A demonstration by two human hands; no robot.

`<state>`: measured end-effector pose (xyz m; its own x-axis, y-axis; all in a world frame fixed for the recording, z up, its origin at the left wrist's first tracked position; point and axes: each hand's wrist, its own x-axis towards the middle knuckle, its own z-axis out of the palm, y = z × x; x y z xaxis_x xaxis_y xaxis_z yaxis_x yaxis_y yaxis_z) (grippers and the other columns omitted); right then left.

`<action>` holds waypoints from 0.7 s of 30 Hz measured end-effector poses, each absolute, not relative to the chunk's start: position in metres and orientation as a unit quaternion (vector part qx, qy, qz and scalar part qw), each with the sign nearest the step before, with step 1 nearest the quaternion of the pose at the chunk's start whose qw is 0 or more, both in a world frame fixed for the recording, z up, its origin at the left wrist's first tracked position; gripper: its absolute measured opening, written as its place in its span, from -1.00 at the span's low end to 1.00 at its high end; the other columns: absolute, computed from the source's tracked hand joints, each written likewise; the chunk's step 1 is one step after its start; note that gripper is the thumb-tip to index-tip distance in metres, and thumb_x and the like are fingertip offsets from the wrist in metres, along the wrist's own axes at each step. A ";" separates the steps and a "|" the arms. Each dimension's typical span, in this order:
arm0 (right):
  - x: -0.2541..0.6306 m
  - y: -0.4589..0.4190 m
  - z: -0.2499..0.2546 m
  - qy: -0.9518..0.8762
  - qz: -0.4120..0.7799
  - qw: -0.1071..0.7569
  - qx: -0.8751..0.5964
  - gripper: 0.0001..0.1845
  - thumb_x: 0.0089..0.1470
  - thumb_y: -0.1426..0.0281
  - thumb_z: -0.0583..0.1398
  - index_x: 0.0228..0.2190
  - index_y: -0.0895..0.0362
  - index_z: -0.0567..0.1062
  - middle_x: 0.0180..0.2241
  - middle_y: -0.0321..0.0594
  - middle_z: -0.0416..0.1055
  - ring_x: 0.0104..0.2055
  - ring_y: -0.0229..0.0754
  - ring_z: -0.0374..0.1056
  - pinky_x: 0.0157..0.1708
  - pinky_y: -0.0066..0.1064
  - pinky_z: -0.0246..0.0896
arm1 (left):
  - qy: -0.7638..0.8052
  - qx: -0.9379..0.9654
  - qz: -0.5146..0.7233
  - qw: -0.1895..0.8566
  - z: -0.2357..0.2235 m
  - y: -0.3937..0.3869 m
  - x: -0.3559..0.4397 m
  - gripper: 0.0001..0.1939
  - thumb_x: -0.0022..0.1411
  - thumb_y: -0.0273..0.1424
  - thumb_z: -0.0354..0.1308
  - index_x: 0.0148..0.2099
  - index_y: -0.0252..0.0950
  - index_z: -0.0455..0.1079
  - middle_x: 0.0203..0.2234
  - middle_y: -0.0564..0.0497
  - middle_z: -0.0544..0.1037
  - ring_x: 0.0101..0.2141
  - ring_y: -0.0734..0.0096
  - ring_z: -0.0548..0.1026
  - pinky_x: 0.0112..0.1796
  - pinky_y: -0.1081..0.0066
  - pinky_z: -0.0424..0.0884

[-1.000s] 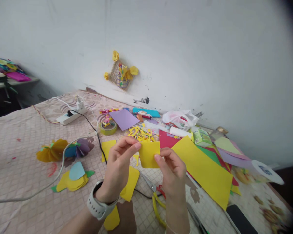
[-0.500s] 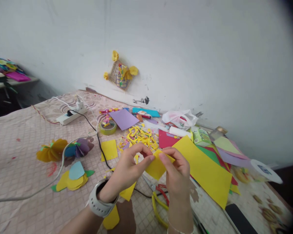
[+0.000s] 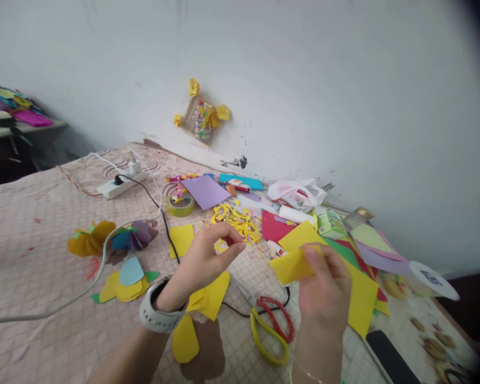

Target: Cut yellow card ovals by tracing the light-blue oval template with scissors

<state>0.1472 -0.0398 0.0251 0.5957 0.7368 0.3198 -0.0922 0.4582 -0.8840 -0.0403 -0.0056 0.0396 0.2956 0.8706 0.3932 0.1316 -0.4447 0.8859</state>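
My right hand (image 3: 324, 285) grips a folded piece of yellow paper (image 3: 292, 265) between thumb and fingers. My left hand (image 3: 208, 261), with a white watch (image 3: 158, 314) on its wrist, hangs apart from that paper, fingers curled together. Below it lie cut yellow paper pieces (image 3: 211, 295), and yellow scraps (image 3: 236, 224) are heaped beyond it. Scissors with red and yellow handles (image 3: 270, 330) rest between my hands, lower down. A large yellow sheet (image 3: 362, 293) lies partly hidden behind my right hand.
A tape roll (image 3: 180, 204), lilac paper (image 3: 205, 192), a glue stick (image 3: 296, 214) and a plastic bag (image 3: 292, 192) crowd the wall side. Paper flowers (image 3: 112, 238) and a power strip (image 3: 120, 186) sit left. A phone (image 3: 390, 357) lies front right.
My left hand has let go of the yellow paper and moved left. My right hand has carried the paper right and downward. The scissors show more fully.
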 end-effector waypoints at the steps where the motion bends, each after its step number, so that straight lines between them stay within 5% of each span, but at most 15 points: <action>1: 0.145 -0.041 0.024 -0.409 0.276 0.740 -0.456 -0.88 -0.12 0.39 0.39 -0.56 0.07 0.54 -0.49 -0.32 0.40 -0.41 -0.20 0.26 -0.37 -0.36 0.14 | 0.344 0.706 0.474 0.397 0.040 -0.006 -0.041 -0.91 0.19 -0.43 0.19 -0.39 -0.28 0.43 -0.47 0.00 0.54 -0.39 0.36 0.47 -0.31 0.39 0.36; 5: 0.127 -0.046 0.017 -0.516 0.306 0.659 -0.453 -0.86 0.00 0.37 0.34 -0.53 0.08 0.51 -0.50 -0.34 0.38 -0.43 -0.20 0.27 -0.40 -0.38 0.17 | 0.307 0.728 0.444 0.423 0.045 -0.014 -0.041 -0.95 0.19 -0.45 0.19 -0.34 -0.27 0.45 -0.42 0.00 0.56 -0.36 0.36 0.49 -0.27 0.38 0.39; 10: 0.108 -0.054 0.003 -0.505 0.271 0.651 -0.497 -0.81 0.08 0.26 0.28 -0.25 0.06 0.50 -0.28 -0.23 0.47 -0.23 -0.10 0.36 -0.22 -0.30 0.25 | 0.336 0.691 0.495 0.405 0.050 -0.014 -0.058 -0.90 0.17 -0.47 0.17 -0.41 -0.27 0.43 -0.51 0.05 0.51 -0.43 0.39 0.45 -0.34 0.41 0.36; 12: 0.098 -0.065 -0.015 -0.567 0.294 0.545 -0.543 -0.85 0.10 0.24 0.25 -0.35 0.06 0.46 -0.38 -0.25 0.46 -0.33 -0.12 0.36 -0.29 -0.32 0.24 | 0.362 0.634 0.546 0.412 0.051 -0.010 -0.067 -0.89 0.17 -0.42 0.20 -0.42 -0.28 0.43 -0.50 0.04 0.49 -0.42 0.40 0.43 -0.36 0.43 0.34; 16: 0.068 -0.095 -0.065 -0.698 0.336 0.139 -0.617 -0.78 -0.13 0.24 0.38 -0.51 0.07 0.49 -0.60 -0.31 0.43 -0.54 -0.13 0.32 -0.52 -0.37 0.00 | 0.372 0.550 0.596 0.452 0.049 -0.005 -0.077 -0.88 0.14 -0.36 0.25 -0.41 -0.27 0.42 -0.49 0.04 0.47 -0.44 0.42 0.39 -0.41 0.45 0.29; 21: 0.044 -0.113 -0.094 -0.676 0.319 0.092 -0.658 -0.79 -0.19 0.38 0.38 -0.45 0.11 0.48 -0.52 -0.25 0.44 -0.42 -0.02 0.37 -0.45 -0.34 0.00 | 0.351 0.547 0.591 0.478 0.046 -0.006 -0.071 -0.88 0.14 -0.36 0.25 -0.38 -0.27 0.42 -0.50 0.04 0.46 -0.45 0.43 0.36 -0.43 0.46 0.27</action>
